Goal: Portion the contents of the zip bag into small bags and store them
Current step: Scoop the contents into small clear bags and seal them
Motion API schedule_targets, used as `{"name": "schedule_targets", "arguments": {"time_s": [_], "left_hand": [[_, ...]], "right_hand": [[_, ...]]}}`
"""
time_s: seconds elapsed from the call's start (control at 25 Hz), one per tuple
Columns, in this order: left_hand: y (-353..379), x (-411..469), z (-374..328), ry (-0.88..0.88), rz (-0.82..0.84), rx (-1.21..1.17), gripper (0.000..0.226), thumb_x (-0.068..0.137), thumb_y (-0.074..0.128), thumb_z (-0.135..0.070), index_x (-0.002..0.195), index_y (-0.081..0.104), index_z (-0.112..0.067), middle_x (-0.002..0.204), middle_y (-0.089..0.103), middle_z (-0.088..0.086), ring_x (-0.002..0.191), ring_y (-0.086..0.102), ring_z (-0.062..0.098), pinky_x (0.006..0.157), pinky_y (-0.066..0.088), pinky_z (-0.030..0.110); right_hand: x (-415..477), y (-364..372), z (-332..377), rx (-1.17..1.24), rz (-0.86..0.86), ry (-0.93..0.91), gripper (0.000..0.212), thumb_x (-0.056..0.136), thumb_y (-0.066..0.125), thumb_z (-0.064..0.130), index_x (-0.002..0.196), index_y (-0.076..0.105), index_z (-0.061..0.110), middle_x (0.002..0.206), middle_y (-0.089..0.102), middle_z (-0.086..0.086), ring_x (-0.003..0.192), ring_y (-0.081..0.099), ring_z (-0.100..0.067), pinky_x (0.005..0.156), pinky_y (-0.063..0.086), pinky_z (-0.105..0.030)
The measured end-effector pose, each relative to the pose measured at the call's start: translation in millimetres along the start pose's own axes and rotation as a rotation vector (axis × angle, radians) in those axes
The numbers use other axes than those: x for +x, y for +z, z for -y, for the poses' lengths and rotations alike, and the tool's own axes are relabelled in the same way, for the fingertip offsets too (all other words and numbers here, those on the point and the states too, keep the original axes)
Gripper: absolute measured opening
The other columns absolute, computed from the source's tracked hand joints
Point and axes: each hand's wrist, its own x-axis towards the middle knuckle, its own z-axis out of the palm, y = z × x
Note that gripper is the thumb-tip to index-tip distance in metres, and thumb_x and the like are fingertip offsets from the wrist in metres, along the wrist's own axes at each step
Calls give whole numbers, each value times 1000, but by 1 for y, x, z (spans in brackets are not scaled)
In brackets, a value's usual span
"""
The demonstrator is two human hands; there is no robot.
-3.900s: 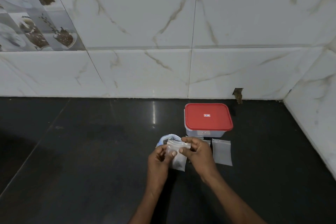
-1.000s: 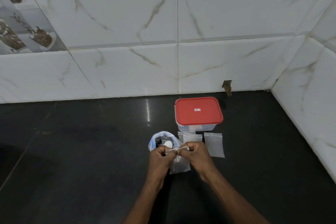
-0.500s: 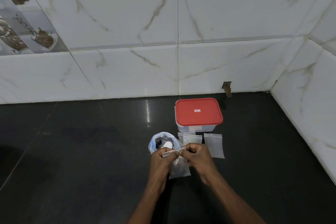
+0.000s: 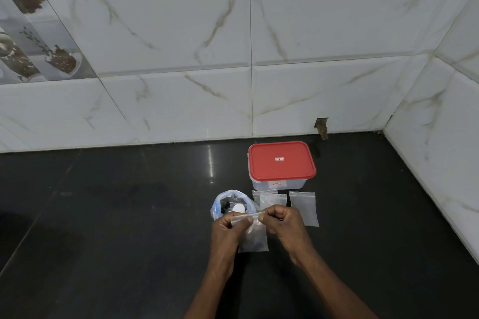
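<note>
**Head view.** Both forearms enter from the lower edge and are cut off by it. The left hand [image 4: 226,230] and right hand [image 4: 283,225] meet above the tabletop [image 4: 116,215]. Each pinches one end of the top strip of a small bag [image 4: 254,237] between thumb and curled forefinger; the other fingers are folded under and mostly hidden. The small bag hangs between the hands, translucent. A dark patch shows low inside it, but it cannot be identified.

Just behind the left hand stands the zip bag [image 4: 220,204], bluish, its mouth open upward and its lower part hidden by that hand. Inside it are a white round piece [image 4: 238,208] and dark items too small to make out.

A spare bag [image 4: 272,199] lies flat on the tabletop, its near end hidden behind the right hand. Whether a further sheet lies under it cannot be told. A second spare bag [image 4: 303,208] lies just to its right. Behind them sits a clear container [image 4: 277,184] with a red lid [image 4: 281,160] closed on it; its labels are illegible.

The tabletop is glossy black stone with one streak of reflected light. It ends at a wall [image 4: 181,33] of white veined tiles, which turns a corner at right. A patterned tile [image 4: 31,33] is cut off at the left edge. A chipped gap [image 4: 321,127] sits at the wall's base, behind the container.
</note>
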Motion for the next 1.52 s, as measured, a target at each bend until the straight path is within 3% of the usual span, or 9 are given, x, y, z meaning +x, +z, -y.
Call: {"name": "schedule_targets", "arguments": {"time_s": [0.16,0.36,0.48,0.56,0.76,1.0,1.16,1.32,1.52], "left_hand": [[4,13,-6,41,12,-58,5,85,74,-6,88,78,-4,88,77,19,84,70,41,86,56,56],[24,23,-17,187,-102,-12,28,89,71,-3,115,71,-11,96,78,1,92,73,17,86,58,34],[28,11,0,384,-166,271,18,90,67,-3,98,78,-15,89,76,-13,87,70,4,81,55,21],[33,-1,24,543,-85,513,23,89,61,-7,97,78,-21,94,75,-14,91,67,0,84,53,22],[35,0,99,666,218,1066,64,86,50,-19,151,43,-19,152,45,4,140,45,19,103,50,28],[44,5,109,713,240,1184,62,77,64,-26,136,58,-10,143,54,11,128,59,28,99,54,32],[47,6,102,693,211,1313,60,81,48,-32,137,59,-14,143,57,8,129,59,24,109,45,35],[56,-1,80,713,75,1002,47,90,50,-31,133,63,-16,136,62,0,126,58,13,109,46,31],[89,-9,-1,59,93,46,21,96,65,-18,84,76,-4,73,74,7,67,66,13,69,55,29]], "right_hand": [[-5,-7,-6,6,138,-7,15,86,69,6,99,72,12,96,75,-5,92,72,-21,81,59,-35],[5,-36,-27,101,-340,102,11,90,61,-4,86,69,2,91,72,-13,83,72,-26,70,62,-38],[14,-48,-39,64,-374,137,11,90,61,-4,83,67,2,92,71,-14,81,71,-27,65,61,-35],[16,-38,-46,-48,-355,143,16,88,62,-3,78,68,8,89,71,-12,78,71,-26,63,61,-35],[19,-18,-65,-750,-371,-45,7,87,65,21,92,70,21,90,68,4,83,65,-14,72,53,-30],[45,-67,-64,-994,-583,-49,37,86,67,21,119,63,5,113,64,-15,103,55,-33,90,46,-40],[75,-80,-77,-1062,-481,110,53,82,70,20,129,54,1,121,62,-18,110,56,-35,96,43,-41],[70,-78,-57,-623,-552,104,23,82,58,-2,101,66,7,94,70,-12,90,65,-34,70,43,-30],[6,-57,-30,-420,-551,-252,27,82,63,-6,98,65,16,93,61,4,86,60,-10,75,47,-27]]}}
